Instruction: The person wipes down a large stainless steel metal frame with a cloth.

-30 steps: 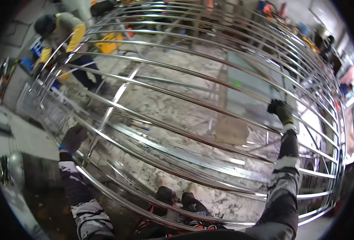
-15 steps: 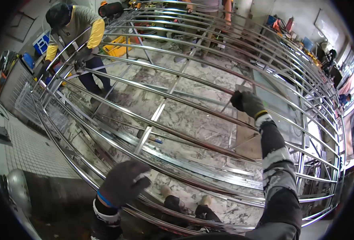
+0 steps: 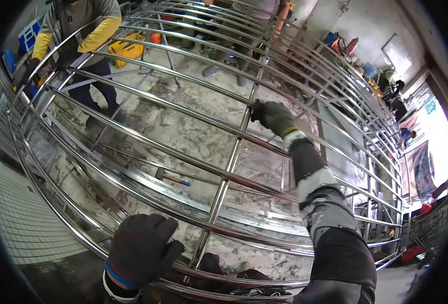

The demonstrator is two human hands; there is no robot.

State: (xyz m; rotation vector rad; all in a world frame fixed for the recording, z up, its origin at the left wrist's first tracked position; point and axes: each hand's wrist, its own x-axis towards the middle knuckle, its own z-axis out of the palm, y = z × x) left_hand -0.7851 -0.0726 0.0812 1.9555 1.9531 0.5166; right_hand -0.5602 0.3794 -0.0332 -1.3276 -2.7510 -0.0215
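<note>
A large frame of long curved shiny metal tubes [image 3: 183, 163] spreads in front of me. A flat metal crossbar [image 3: 218, 200] runs across several of them. My right hand [image 3: 273, 117], in a dark glove, is closed around one tube right beside the crossbar; its fingertips are partly hidden. My left hand [image 3: 142, 247], also gloved, hovers over the near outer tubes [image 3: 219, 275] at the lower left. Its fingers are loosely bent with the thumb apart, and nothing shows in them. Whether the palm rests on a tube cannot be seen.
Another person [image 3: 89, 48] with yellow sleeves grips the frame's far left end. A second person [image 3: 244, 38] stands behind the frame. A blue-handled hammer [image 3: 176, 178] and metal strips lie on the stained floor below. A yellow toolbox [image 3: 126, 49] sits at the back left.
The view has shifted. The crossbar now reaches lower toward me and lies beside my right hand, which has moved left in view. My left hand is slightly lower.
</note>
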